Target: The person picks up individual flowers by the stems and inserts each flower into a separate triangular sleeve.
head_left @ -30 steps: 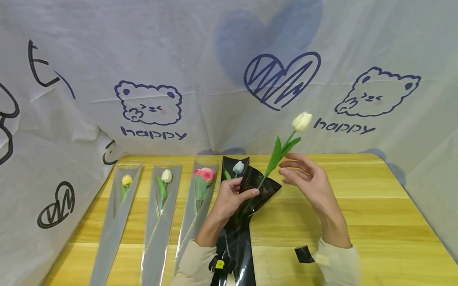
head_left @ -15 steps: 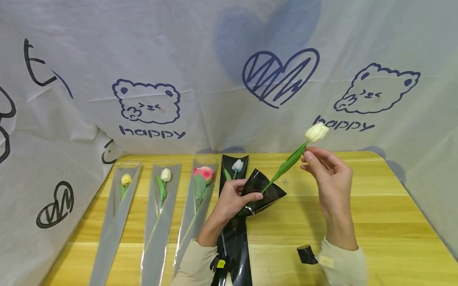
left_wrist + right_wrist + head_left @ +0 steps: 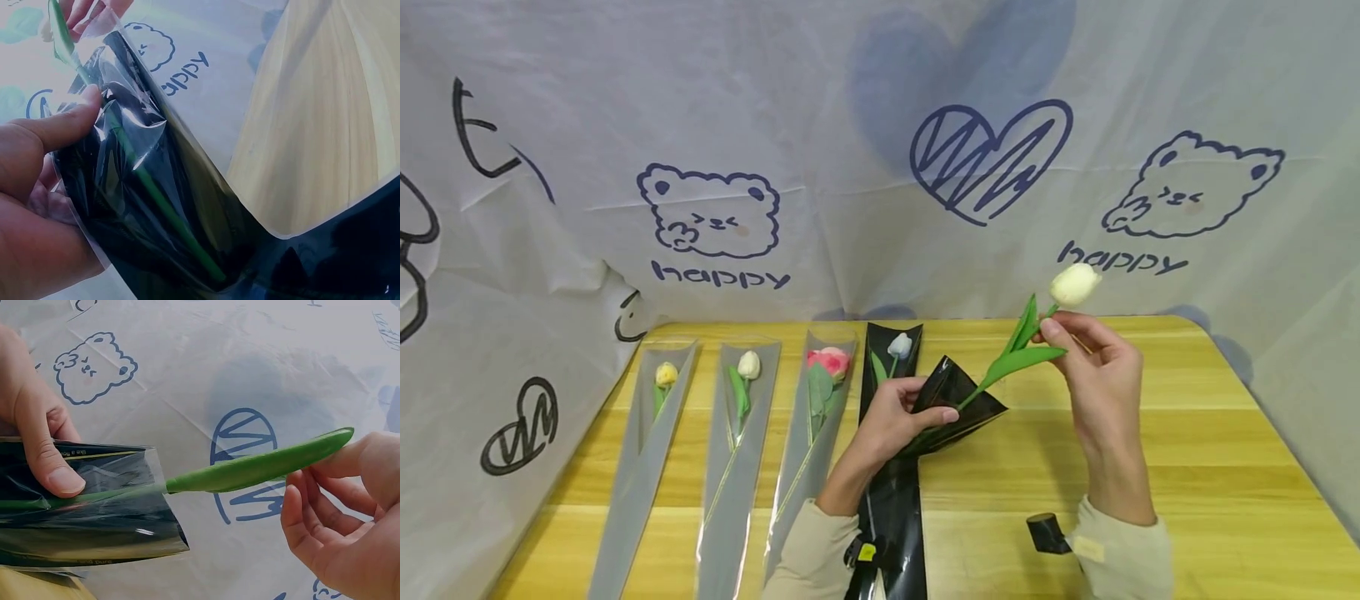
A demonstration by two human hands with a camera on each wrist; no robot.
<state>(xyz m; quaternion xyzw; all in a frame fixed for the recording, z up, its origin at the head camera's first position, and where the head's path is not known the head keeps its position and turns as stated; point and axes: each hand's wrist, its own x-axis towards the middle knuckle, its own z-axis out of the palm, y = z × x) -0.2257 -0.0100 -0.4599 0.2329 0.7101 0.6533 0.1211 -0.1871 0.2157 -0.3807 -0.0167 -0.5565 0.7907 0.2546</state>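
My left hand [image 3: 891,417] grips a black flower sleeve [image 3: 955,400] near its mouth, thumb on the clear front and fingers behind. Inside the sleeve runs the green stem [image 3: 165,203] of a white tulip [image 3: 1075,285], seen through the plastic in the left wrist view. The bloom and two green leaves [image 3: 1022,362] stick out of the mouth, leaning up to the right. My right hand [image 3: 1101,375] pinches the tulip's stem just below the bloom. In the right wrist view a leaf [image 3: 262,464] covers part of that grip.
Three grey sleeves lie in a row at left: one with a yellow tulip [image 3: 666,375], one with a white tulip [image 3: 748,367], one with a pink flower [image 3: 829,365]. A black sleeve [image 3: 898,500] with a pale blue tulip [image 3: 900,346] lies partly under my left hand. A printed cloth hangs behind the table [image 3: 1187,442].
My right hand has moved from beside the leaves up and right to pinch the stem below the bloom. The tulip now leans further right, and the held sleeve has tilted with it.
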